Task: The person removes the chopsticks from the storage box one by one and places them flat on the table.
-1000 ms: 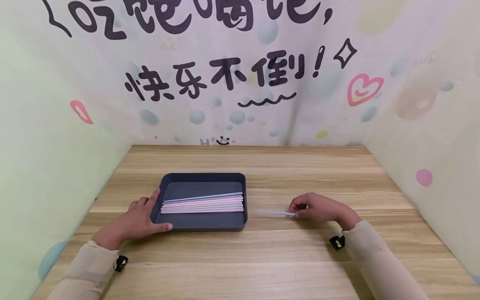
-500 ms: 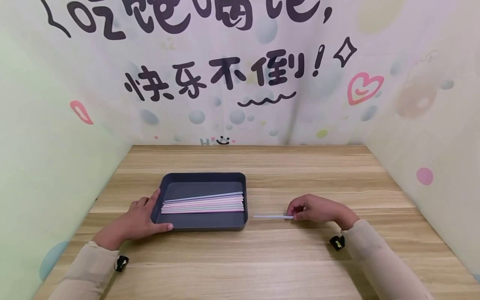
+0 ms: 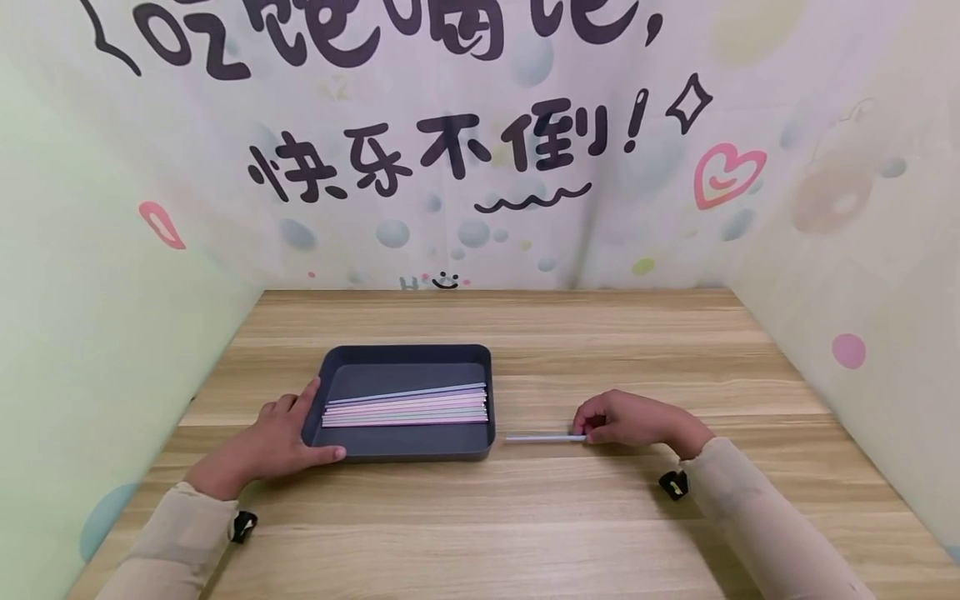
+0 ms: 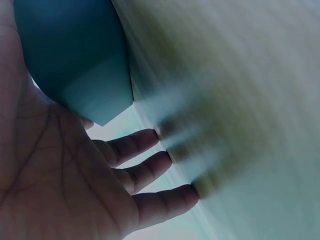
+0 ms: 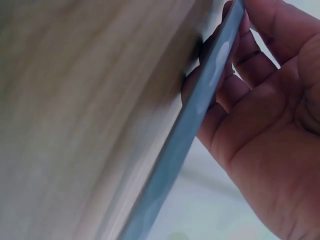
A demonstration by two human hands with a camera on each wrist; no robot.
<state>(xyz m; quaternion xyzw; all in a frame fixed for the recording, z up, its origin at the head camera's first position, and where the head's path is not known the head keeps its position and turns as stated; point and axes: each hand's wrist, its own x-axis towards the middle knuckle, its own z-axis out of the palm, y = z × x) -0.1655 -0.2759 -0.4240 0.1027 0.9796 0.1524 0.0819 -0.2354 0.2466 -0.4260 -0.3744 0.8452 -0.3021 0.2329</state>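
Note:
A dark grey-blue tray [image 3: 405, 354] sits left of centre on the table, with several pastel chopsticks [image 3: 408, 412] lying lengthwise inside. My left hand [image 3: 277, 437] rests against its left end, thumb along the front-left rim and index finger by the left side. In the left wrist view three fairly straight fingers [image 4: 165, 205] touch the tabletop beside the tray. To the right of the tray, my right hand [image 3: 630, 417] pinches a pale blue chopstick [image 3: 536, 438] low over the wood, its free end towards the tray. White marks show on this chopstick in the right wrist view; fingers partly cover it.
The wood-grain table [image 3: 480, 533] meets a white printed backdrop [image 3: 480, 242] at the back. Pale walls close in the left and right sides. A small black device [image 3: 673, 485] is at the right sleeve, another black device [image 3: 243, 527] at the left.
My right hand has shifted slightly left and nearer to me. The held chopstick has turned from a slight slant to nearly level. The left hand and tray stay put.

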